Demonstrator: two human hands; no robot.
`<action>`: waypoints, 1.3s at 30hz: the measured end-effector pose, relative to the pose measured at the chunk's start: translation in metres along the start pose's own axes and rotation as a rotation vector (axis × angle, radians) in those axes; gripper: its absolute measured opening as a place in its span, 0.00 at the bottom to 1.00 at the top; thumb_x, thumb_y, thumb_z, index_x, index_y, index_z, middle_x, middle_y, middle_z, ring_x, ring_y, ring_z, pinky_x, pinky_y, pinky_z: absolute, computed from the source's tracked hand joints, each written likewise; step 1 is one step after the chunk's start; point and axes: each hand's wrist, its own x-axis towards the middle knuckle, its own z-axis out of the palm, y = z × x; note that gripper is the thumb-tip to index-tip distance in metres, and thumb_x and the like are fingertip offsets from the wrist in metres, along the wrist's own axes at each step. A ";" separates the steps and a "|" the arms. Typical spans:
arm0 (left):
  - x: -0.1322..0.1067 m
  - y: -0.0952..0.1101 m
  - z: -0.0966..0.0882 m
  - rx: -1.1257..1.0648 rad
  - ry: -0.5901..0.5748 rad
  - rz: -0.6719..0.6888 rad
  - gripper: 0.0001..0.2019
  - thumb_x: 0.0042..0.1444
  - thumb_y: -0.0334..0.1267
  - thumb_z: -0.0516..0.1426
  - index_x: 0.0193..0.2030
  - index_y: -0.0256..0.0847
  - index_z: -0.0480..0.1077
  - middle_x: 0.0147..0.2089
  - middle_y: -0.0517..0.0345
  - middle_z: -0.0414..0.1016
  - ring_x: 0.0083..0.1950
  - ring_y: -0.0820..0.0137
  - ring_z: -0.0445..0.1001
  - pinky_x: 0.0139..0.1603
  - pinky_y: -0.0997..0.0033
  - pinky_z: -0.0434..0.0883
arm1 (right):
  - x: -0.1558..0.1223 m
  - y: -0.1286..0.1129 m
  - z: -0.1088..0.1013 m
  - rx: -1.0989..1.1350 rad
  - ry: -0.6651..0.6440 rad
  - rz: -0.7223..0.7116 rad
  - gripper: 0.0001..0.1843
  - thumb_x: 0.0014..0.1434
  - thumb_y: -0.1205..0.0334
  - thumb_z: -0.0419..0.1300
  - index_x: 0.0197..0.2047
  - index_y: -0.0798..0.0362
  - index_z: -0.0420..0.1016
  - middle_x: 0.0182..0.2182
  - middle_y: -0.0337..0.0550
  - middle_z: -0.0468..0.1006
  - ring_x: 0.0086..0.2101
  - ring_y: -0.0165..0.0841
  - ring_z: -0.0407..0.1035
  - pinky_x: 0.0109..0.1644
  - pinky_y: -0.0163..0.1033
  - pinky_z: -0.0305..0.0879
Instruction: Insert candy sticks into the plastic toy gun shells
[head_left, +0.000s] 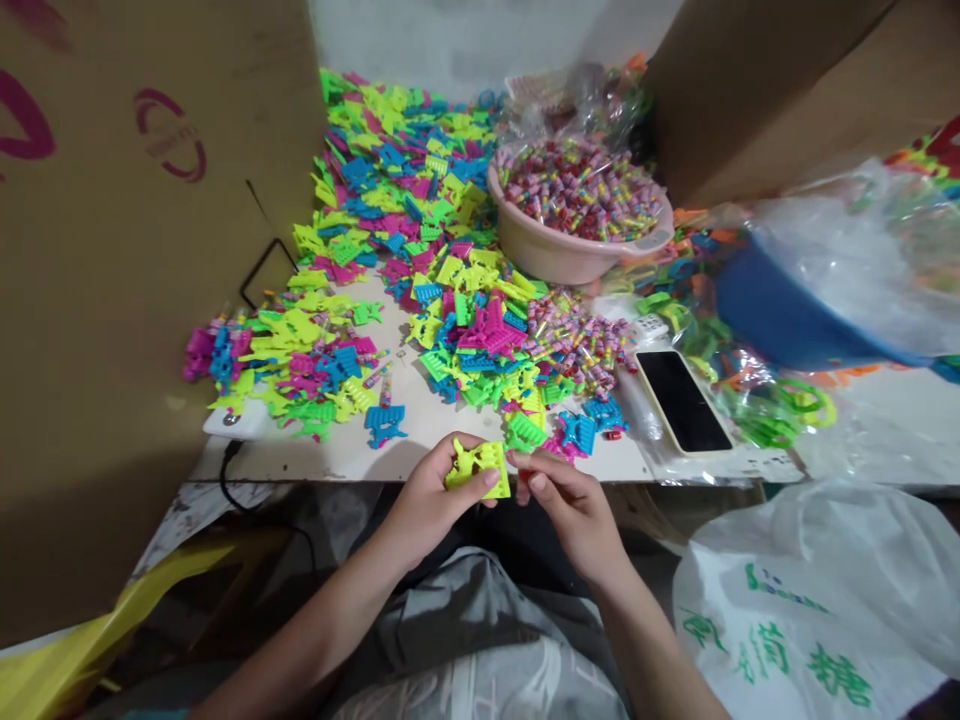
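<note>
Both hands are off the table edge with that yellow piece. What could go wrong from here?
1. The left hand and right hand hold the yellow piece over the lap, past the table edge. What looks like a small red bit at the right fingertips could slip and drop out of sight.
2. The phone lies near the table's front edge among clutter, so a reaching wrist might knock it off.
</note>
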 end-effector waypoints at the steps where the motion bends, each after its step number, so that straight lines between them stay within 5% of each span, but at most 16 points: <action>1: 0.000 0.000 0.000 0.003 0.002 0.006 0.18 0.48 0.46 0.67 0.39 0.40 0.67 0.31 0.64 0.72 0.30 0.74 0.71 0.34 0.74 0.70 | 0.000 -0.002 0.000 -0.064 -0.016 -0.020 0.15 0.63 0.47 0.62 0.45 0.45 0.83 0.31 0.43 0.80 0.33 0.35 0.73 0.42 0.42 0.70; 5: -0.002 0.004 -0.001 -0.036 -0.019 -0.017 0.19 0.47 0.47 0.67 0.39 0.40 0.67 0.33 0.63 0.72 0.32 0.73 0.71 0.32 0.74 0.71 | -0.002 -0.007 0.000 -0.099 -0.065 0.027 0.18 0.64 0.47 0.61 0.52 0.47 0.78 0.40 0.45 0.80 0.42 0.36 0.73 0.46 0.41 0.70; 12: -0.006 0.008 -0.007 -0.171 -0.199 -0.171 0.17 0.48 0.42 0.67 0.39 0.39 0.67 0.33 0.59 0.74 0.33 0.71 0.72 0.28 0.76 0.67 | -0.002 -0.011 0.003 0.086 -0.197 0.087 0.13 0.66 0.50 0.60 0.38 0.50 0.66 0.29 0.38 0.73 0.32 0.30 0.69 0.37 0.35 0.65; 19: -0.011 0.008 -0.011 -0.143 -0.222 -0.161 0.17 0.49 0.43 0.67 0.40 0.40 0.66 0.32 0.58 0.75 0.33 0.70 0.72 0.27 0.76 0.67 | -0.001 -0.011 0.003 0.145 -0.248 0.123 0.14 0.67 0.51 0.59 0.36 0.50 0.62 0.26 0.36 0.73 0.27 0.29 0.66 0.33 0.35 0.60; 25: -0.008 0.007 -0.017 -0.016 -0.271 -0.118 0.17 0.50 0.45 0.65 0.39 0.40 0.66 0.30 0.61 0.71 0.30 0.71 0.70 0.27 0.75 0.68 | -0.003 -0.008 0.004 0.146 -0.333 0.133 0.14 0.69 0.53 0.56 0.35 0.50 0.60 0.26 0.36 0.71 0.29 0.29 0.64 0.36 0.36 0.59; 31: -0.009 0.004 -0.021 0.264 -0.258 0.007 0.13 0.55 0.45 0.62 0.38 0.40 0.65 0.27 0.64 0.67 0.25 0.74 0.67 0.26 0.76 0.65 | -0.013 -0.002 0.004 -0.081 -0.293 0.110 0.14 0.70 0.52 0.54 0.35 0.50 0.61 0.29 0.36 0.67 0.31 0.30 0.62 0.37 0.35 0.58; 39: -0.024 0.015 -0.015 -0.051 -0.474 -0.169 0.20 0.52 0.51 0.65 0.40 0.41 0.64 0.29 0.60 0.74 0.26 0.74 0.70 0.24 0.78 0.66 | -0.026 -0.009 0.011 0.176 -0.387 0.124 0.16 0.68 0.49 0.55 0.35 0.49 0.59 0.26 0.36 0.68 0.28 0.30 0.63 0.34 0.35 0.59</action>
